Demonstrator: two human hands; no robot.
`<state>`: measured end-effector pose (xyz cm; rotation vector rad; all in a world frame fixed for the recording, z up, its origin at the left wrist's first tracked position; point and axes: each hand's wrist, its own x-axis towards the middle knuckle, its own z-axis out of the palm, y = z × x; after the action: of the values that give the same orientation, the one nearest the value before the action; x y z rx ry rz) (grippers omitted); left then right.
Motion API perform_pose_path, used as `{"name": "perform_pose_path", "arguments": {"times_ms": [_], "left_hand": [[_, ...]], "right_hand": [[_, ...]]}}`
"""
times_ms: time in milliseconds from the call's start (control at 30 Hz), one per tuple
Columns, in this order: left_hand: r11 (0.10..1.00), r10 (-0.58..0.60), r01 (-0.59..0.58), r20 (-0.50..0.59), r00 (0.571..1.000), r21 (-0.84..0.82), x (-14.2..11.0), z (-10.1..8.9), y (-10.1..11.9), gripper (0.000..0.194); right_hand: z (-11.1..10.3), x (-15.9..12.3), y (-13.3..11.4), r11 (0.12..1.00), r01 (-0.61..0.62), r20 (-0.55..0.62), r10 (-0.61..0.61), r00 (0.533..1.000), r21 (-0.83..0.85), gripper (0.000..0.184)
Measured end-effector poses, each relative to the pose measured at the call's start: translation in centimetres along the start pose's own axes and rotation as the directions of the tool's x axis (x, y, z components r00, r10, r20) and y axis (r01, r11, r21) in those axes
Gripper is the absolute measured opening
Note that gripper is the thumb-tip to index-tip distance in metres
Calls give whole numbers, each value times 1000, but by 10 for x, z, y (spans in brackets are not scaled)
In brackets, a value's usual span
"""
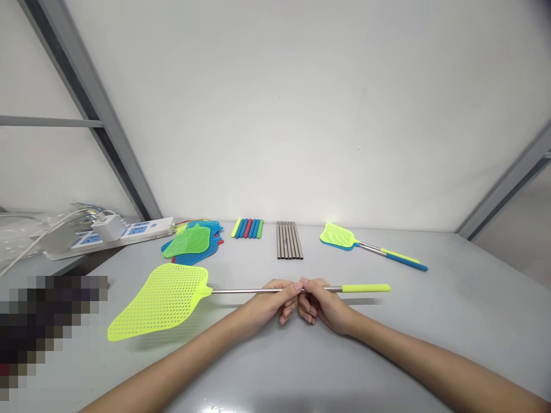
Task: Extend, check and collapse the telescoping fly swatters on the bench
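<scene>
A yellow-green fly swatter is held level just above the table, its mesh head to the left and its grip to the right. Its metal rod is extended. My left hand is closed around the rod near the middle. Right beside it, thumbs almost touching, my right hand pinches the same rod, with the yellow-green grip sticking out past it. The fingers of both hands partly hide the rod.
Loose swatter heads lie piled at the left. Coloured handle grips and metal rods stand in rows at the back. Two assembled swatters lie at right. A power strip borders the left side of the grey table.
</scene>
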<state>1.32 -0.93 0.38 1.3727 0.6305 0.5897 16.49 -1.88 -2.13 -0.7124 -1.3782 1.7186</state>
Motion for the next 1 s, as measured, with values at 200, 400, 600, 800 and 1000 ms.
{"name": "perform_pose_path", "arguments": {"times_ms": [200, 400, 600, 800, 1000], "left_hand": [[1000, -8, 8, 9, 1000, -22, 1, -1, -4, 43], [999, -21, 21, 29, 999, -27, 2, -4, -4, 41], [1000, -10, 11, 39, 999, -11, 1, -5, -2, 42], [1000, 11, -11, 20, 1000, 8, 1, -7, -3, 38], [999, 7, -7, 20, 1000, 31, 1, -8, -2, 35]], "right_hand": [[0, 1, 0, 1000, 3, -9, -3, 1000, 27, 49], [2, 2, -2, 998, 2, -8, -1, 1000, 64, 48], [2, 2, -4, 995, -7, -10, 8, 1000, 101, 46], [2, 2, -5, 993, -10, -14, 12, 1000, 114, 44], [3, 2, -4, 993, -13, -15, 15, 1000, 120, 44]]}}
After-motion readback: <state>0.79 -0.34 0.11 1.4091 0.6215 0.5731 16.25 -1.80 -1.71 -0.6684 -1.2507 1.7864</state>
